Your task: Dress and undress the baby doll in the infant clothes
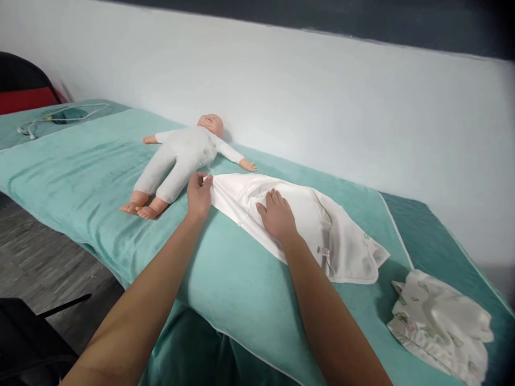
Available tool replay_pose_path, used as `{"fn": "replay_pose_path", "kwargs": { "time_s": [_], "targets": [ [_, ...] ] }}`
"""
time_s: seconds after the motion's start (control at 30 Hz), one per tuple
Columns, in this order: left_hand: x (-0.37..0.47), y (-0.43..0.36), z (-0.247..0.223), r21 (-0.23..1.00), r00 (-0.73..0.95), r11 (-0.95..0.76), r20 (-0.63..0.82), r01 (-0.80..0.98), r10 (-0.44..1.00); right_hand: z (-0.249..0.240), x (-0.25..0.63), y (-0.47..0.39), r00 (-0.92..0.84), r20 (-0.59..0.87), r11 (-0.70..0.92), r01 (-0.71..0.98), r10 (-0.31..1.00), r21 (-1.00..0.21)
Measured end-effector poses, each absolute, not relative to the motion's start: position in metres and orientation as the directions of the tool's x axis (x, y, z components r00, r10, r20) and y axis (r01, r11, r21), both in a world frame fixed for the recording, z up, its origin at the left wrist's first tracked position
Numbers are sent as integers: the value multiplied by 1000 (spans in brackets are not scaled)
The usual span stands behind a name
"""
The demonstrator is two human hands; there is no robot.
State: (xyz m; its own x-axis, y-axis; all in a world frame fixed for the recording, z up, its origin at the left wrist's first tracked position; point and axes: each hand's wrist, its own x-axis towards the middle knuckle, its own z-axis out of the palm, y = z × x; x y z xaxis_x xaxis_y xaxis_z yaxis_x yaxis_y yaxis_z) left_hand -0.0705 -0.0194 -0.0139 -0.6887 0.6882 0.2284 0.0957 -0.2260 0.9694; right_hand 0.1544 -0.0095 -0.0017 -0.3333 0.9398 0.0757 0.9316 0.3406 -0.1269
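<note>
Partly smoothed: white garment laid out beside the doll

Behind everything, the pale, plain wall (341, 112) runs along the far side of the bed. The teal sheet (233, 273) covers most of the bed in front of you, plush-looking, with soft ripples on the left and a pale piped edge.

Across the middle and right of it lies your white garment (306, 206), seemingly a thin, soft knit. Judging by how it lies, spreading it is well along: the left part is drawn out fairly straight, while ridges and a loose fold at the right end are left to flatten. The doll (183, 147) lies on its back, far left of the garment, its limbs spread; its body is matte white cloth, its head, hands and feet smooth and plastic-looking. The garment is not on it.

At the near right, the printed garment (438, 327) sits in a rumpled bundle, apparently unworked, with a gathered edge.

Your left hand (199, 195) pinches the garment's left tip between thumb and fingers. Your right hand (278, 217) rests palm down on its middle, fingers extended, gripping nothing. Smallest is the glossy tag (323, 251) right of that hand.
</note>
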Motion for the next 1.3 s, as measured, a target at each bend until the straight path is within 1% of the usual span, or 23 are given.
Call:
{"fn": "replay_pose_path", "kwargs": {
  "time_s": [0.13,0.27,0.33,0.37,0.43,0.53,0.63,0.77,0.93,1.07,1.17,1.23,1.3],
  "targets": [
    [-73,-18,-14,967,-714,-254,196,26,672,0,154,-12,-318,102,331,931,943,-154],
    [-71,-22,-15,965,-712,-259,208,38,671,4,152,-17,-283,170,313,930,944,-193],
    [-71,-22,-14,964,-716,-264,203,28,668,6,151,-19,-269,176,304,927,947,-221],
    [-71,-22,-14,961,-715,-276,186,-10,674,7,151,-20,-272,169,306,923,947,-231],
    [-73,-20,-13,937,-699,-317,129,-147,703,7,150,-21,-306,153,335,913,940,-232],
    [-78,-15,-12,871,-659,-361,57,-335,750,6,149,-20,-414,158,439,877,896,-194],
    [-82,-7,-12,846,-647,-360,24,-393,762,4,149,-20,-477,134,494,853,869,-166],
    [-85,7,-12,846,-585,-309,-4,-434,811,3,148,-22,-467,85,474,864,880,-170],
    [-89,23,-12,827,-510,-274,-18,-491,860,7,145,-30,-436,114,450,875,893,-176],
    [-91,30,-12,825,-502,-277,-10,-494,865,13,143,-38,-419,131,439,866,898,-240],
    [-88,29,-12,845,-487,-283,31,-454,873,15,143,-40,-471,138,490,820,871,-294],
    [-86,26,-13,885,-506,-285,65,-369,860,16,144,-39,-517,139,533,786,844,-314],
    [-83,19,-15,940,-596,-295,139,-172,791,16,146,-38,-550,123,558,764,826,-324]
  ]
}}
